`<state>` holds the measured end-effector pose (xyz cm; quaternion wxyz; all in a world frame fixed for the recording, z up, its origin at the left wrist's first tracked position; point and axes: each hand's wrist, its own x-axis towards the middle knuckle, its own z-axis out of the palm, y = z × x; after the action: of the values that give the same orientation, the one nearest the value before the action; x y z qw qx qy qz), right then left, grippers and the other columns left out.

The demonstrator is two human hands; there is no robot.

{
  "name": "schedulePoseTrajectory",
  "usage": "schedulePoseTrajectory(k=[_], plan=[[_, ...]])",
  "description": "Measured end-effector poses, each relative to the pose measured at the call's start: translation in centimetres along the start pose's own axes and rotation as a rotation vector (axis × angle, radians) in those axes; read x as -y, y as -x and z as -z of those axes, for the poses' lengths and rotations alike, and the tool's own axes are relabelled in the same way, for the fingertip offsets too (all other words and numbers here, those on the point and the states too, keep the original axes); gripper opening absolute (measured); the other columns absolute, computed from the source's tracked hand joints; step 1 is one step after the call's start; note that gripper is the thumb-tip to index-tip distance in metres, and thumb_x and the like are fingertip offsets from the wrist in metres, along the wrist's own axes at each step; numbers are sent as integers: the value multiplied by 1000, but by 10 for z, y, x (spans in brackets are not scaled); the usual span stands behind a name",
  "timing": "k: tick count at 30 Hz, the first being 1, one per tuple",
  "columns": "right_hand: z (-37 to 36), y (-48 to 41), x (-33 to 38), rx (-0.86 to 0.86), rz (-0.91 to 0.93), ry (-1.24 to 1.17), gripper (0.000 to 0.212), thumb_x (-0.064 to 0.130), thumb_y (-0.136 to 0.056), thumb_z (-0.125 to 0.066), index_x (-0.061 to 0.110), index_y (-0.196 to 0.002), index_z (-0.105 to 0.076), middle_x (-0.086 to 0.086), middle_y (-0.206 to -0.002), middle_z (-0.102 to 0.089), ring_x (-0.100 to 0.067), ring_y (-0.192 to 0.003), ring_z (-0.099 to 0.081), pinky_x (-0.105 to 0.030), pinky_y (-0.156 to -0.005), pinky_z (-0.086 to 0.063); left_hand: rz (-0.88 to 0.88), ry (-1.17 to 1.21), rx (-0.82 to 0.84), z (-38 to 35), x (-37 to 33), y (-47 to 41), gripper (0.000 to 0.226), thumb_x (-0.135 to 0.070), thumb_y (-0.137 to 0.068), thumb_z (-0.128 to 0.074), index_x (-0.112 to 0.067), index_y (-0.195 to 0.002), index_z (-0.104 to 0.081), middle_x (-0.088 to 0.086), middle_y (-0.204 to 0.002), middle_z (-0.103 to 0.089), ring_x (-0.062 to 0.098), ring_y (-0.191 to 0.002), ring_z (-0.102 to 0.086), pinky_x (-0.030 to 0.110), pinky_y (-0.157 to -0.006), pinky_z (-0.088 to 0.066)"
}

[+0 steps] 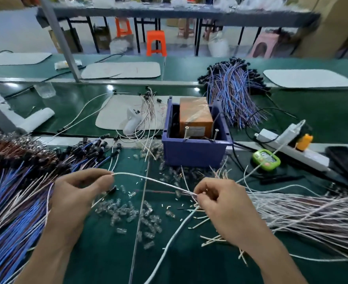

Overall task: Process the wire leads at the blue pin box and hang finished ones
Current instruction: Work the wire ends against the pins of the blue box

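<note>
A blue pin box point(191, 154) stands at the middle of the green bench, with an orange block point(194, 113) inside it and two upright pins on its near rim. In front of it my left hand point(77, 193) pinches one end of a white wire lead point(148, 180). My right hand point(224, 206) pinches the other end, where thin stripped strands bunch together. The lead arches between both hands above the bench. A fan of white leads point(312, 212) lies to the right. Blue and white leads with black ends point(15, 197) are heaped to the left.
Small clear plastic parts point(132, 214) and cut wire bits litter the mat between my hands. A green timer point(266, 159), a white power strip point(292, 148) and a black phone point(347, 160) lie right. Another bundle of blue leads point(232, 93) sits behind the box.
</note>
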<state>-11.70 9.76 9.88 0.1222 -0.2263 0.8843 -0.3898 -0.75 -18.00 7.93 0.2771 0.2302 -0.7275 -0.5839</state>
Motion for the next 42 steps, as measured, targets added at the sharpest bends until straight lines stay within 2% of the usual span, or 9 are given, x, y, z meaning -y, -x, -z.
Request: schedulePoseTrajectory(k=[5,10,14,18,24,27,33,38,42], plan=[[19,7,-10,35,42,-101,16,16,-91,-64,31,-88,-69,11,-69,-66,-3,-57,-55,-16,-53,-42,-107,-94,116,-38,-28,4,34,-6,-79,-84,-40,-79,-83,-2,-71,-78,4,-61,-68,11,-56,-50],[32,1,-8,31,71,-184,17,22,-93,-65,27,-77,-69,6,-66,-67,-2,-51,-51,-15,-51,-38,-105,-117,135,-74,-34,7,23,-21,-77,-89,-43,-80,-83,-4,-73,-78,21,-68,-73,31,-64,-58],[45,-1,-19,22,49,-265,27,26,-96,-65,25,-70,-68,4,-52,-53,-5,-47,-41,-29,-50,-37,-54,-185,219,-69,-22,-1,15,-26,-73,-92,-35,-81,-84,6,-65,-72,8,-55,-53,17,-50,-41],[46,0,-33,12,15,-291,25,26,-99,-61,22,-78,-73,5,-50,-45,-9,-48,-37,-32,-52,-36,78,-287,314,-41,-12,-8,19,-13,-76,-87,-31,-81,-85,3,-70,-76,8,-55,-61,12,-51,-45],[46,-2,-41,16,-8,-294,27,26,-102,-58,30,-80,-73,1,-52,-43,-15,-50,-36,-38,-55,-35,185,-456,165,3,9,-15,27,-14,-79,-86,-40,-82,-84,-3,-77,-79,20,-76,-75,24,-69,-58],[44,-4,-37,28,0,-296,28,25,-102,-57,28,-80,-74,-4,-52,-48,-13,-49,-39,-37,-54,-38,144,-296,81,3,8,-13,22,-17,-74,-87,-35,-85,-84,-2,-80,-80,8,-76,-76,8,-65,-54],[47,-6,-42,20,-31,-239,33,28,-102,-56,17,-76,-73,-10,-64,-68,-10,-47,-44,-34,-50,-39,309,556,-69,-14,5,-17,18,-10,-83,-69,-17,-73,-81,-2,-74,-75,7,-70,-71,19,-80,-60],[46,-4,-47,10,-13,-242,31,26,-101,-59,10,-76,-68,-14,-56,-57,-5,-43,-38,-17,-48,-36,426,602,-111,-26,-2,-15,20,-16,-85,-69,-18,-68,-80,-3,-74,-72,5,-67,-69,17,-75,-59],[44,-3,-48,23,-17,-360,27,25,-101,-61,14,-78,-70,-11,-52,-50,-13,-47,-35,-23,-49,-34,392,504,-254,-30,1,-16,21,-7,-92,-68,-13,-75,-78,-4,-70,-74,4,-64,-70,13,-70,-58]])
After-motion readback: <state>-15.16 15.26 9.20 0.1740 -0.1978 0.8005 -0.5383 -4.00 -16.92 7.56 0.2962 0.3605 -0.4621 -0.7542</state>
